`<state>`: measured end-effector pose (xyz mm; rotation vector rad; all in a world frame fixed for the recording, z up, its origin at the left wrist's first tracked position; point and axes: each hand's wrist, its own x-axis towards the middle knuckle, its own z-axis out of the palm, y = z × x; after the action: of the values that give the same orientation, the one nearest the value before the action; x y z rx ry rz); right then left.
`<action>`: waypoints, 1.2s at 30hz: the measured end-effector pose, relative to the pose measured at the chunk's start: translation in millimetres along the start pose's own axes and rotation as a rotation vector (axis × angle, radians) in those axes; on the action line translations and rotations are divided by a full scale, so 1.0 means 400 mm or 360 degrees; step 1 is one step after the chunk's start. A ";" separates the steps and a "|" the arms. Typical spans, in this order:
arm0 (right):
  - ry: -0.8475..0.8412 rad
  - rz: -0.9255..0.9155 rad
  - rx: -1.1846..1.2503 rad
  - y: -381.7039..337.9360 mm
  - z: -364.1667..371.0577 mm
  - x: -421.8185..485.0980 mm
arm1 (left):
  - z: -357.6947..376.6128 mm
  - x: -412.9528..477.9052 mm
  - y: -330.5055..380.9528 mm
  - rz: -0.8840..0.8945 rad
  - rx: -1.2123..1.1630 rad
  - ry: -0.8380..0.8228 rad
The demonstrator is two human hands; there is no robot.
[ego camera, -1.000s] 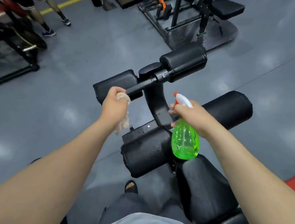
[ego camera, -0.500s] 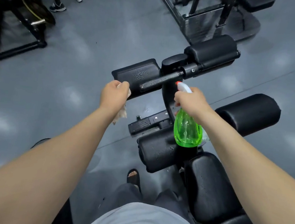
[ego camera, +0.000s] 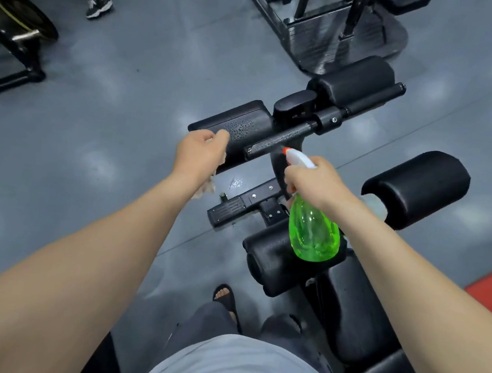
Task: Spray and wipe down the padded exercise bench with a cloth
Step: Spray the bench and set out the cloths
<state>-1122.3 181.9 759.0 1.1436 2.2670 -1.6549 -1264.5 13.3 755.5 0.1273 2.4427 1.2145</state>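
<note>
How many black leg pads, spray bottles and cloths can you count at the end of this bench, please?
black leg pads: 4
green spray bottle: 1
cloth: 1
Total: 6

One spray bottle [ego camera: 314,234], one cloth [ego camera: 206,186]. The bench [ego camera: 355,315] carries four black leg pads [ego camera: 355,79] — two far, two near.
</note>
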 end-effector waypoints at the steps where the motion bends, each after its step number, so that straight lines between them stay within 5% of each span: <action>1: 0.0050 -0.0001 -0.0005 -0.001 0.000 0.000 | 0.002 0.008 0.002 0.0035 0.0030 -0.0012; 13: 0.0335 0.0019 0.0123 0.033 -0.184 -0.007 | 0.122 0.036 0.171 0.0411 0.0221 -0.0116; 24: 0.0313 0.0054 0.0126 0.069 -0.388 0.114 | 0.356 0.035 0.311 0.0795 0.1119 -0.0299; 32: 0.0178 -0.0010 0.0149 0.067 -0.441 0.187 | 0.422 0.040 0.334 0.0782 0.1394 -0.0287; 36: 0.0370 -0.0083 0.0024 0.061 -0.472 0.212 | 0.431 0.031 0.336 0.0723 0.1461 -0.0256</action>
<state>-1105.3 389.2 773.6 1.3564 2.4440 -1.6362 -1220.6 227.6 763.6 1.0250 2.6910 0.1010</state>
